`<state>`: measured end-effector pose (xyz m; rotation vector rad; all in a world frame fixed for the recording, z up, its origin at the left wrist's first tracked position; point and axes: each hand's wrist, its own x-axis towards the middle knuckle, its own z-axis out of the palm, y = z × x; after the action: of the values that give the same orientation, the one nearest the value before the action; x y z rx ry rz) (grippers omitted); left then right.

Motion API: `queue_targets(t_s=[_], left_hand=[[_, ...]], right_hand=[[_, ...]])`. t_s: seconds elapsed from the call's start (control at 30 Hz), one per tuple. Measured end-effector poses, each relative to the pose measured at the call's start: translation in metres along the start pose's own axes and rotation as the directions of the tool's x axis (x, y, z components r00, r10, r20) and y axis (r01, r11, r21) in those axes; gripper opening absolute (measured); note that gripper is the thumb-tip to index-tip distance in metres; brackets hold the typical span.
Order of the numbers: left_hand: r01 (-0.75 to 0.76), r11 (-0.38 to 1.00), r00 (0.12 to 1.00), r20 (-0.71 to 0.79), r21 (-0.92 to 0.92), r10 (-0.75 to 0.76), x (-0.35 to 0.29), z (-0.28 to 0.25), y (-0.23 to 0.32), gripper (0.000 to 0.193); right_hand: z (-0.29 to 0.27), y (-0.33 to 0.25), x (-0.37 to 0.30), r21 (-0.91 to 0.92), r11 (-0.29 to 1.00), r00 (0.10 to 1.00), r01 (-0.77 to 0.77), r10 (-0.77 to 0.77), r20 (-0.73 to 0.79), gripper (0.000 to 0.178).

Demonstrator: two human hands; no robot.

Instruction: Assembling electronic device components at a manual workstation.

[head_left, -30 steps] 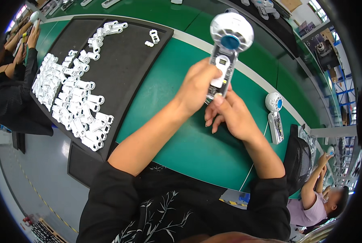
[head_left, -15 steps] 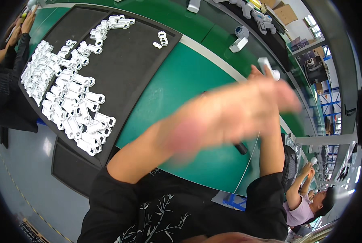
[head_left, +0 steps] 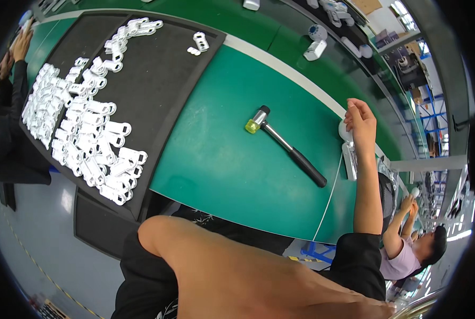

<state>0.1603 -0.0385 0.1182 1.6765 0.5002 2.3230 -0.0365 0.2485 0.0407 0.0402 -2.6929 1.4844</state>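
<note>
My right hand (head_left: 361,123) is at the table's right side, fingers curled down at the round end of a white round-headed device (head_left: 350,162). The device's long body lies alongside my wrist, and its round end is partly hidden by the fingers. My left forearm (head_left: 237,266) crosses the bottom of the head view, very close. Its hand is blurred and cut off at the lower edge, so the fingers cannot be made out. A mallet (head_left: 288,146) with a yellow face, a black face and a black grip lies on the green table (head_left: 221,165), touched by neither hand.
On the left, a black tray (head_left: 157,69) bears many small white plastic parts (head_left: 88,127). Beyond the table edge are a white ball-headed device (head_left: 316,42) and a dark belt (head_left: 330,32) with white devices. People work at far left and far right.
My left arm has swung from above the table down to the lower edge, uncovering the mallet. My right hand has come back nearer. A white device now lies farther off on the dark belt.
</note>
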Motion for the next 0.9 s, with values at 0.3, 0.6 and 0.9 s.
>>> queue_targets(t_s=[0.3,0.6,0.9], left_hand=[[0.262,0.892,0.895,-0.439,0.368,-0.082,0.019,0.044,0.025,0.051],[0.011,0.947,0.988,-0.150,0.322,0.040,-0.005,0.009,0.033,0.049],[-0.353,0.581,0.888,0.066,0.734,0.455,0.050,-0.025,-0.031,0.013]], right_hand=[[-0.073,0.045,-0.032,-0.694,0.696,0.932,0.184,-0.348,-0.102,0.048],[-0.066,0.064,-0.064,-0.645,0.755,0.991,-0.116,0.046,-0.125,0.091],[-0.056,0.083,-0.068,-0.684,0.729,0.986,0.016,-0.125,-0.109,0.080]])
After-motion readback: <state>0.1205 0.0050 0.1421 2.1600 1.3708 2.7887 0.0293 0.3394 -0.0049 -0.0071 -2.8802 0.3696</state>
